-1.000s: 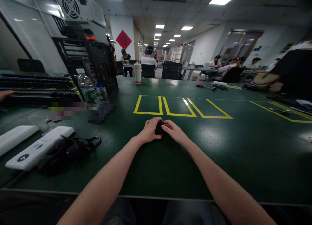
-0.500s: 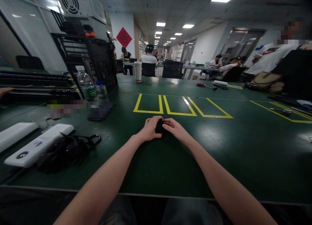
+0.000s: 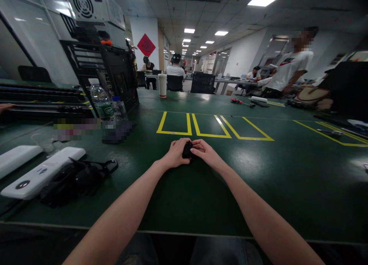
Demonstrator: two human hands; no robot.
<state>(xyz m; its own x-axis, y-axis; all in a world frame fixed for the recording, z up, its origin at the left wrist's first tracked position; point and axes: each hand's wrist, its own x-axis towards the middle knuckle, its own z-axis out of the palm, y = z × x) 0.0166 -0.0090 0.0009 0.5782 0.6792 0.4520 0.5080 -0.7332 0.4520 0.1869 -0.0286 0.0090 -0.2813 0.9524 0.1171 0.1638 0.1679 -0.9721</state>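
A small black block-shaped object (image 3: 186, 150) is between my hands, low over the green table (image 3: 195, 196); its exact kind is too dark to make out. My left hand (image 3: 176, 154) is closed around its left side, thumb at the near edge and fingers over the far edge. My right hand (image 3: 204, 151) has its thumb and fingertips pinched at the object's right face. Whether those fingertips hold some tiny part there I cannot see. Just beyond my hands lie yellow tape outlines (image 3: 174, 133) on the tabletop.
White power banks (image 3: 47, 173) and a black strapped item (image 3: 83, 177) lie at the left. Water bottles (image 3: 102, 100) stand by a black computer case (image 3: 120, 77). A white cup (image 3: 162, 85) and a red screwdriver (image 3: 236, 100) are farther back. A person (image 3: 291, 71) stands beyond the table.
My hands keep nearly the same hold on the black object. In the background, a person in a white shirt came into view at the right and moved left.
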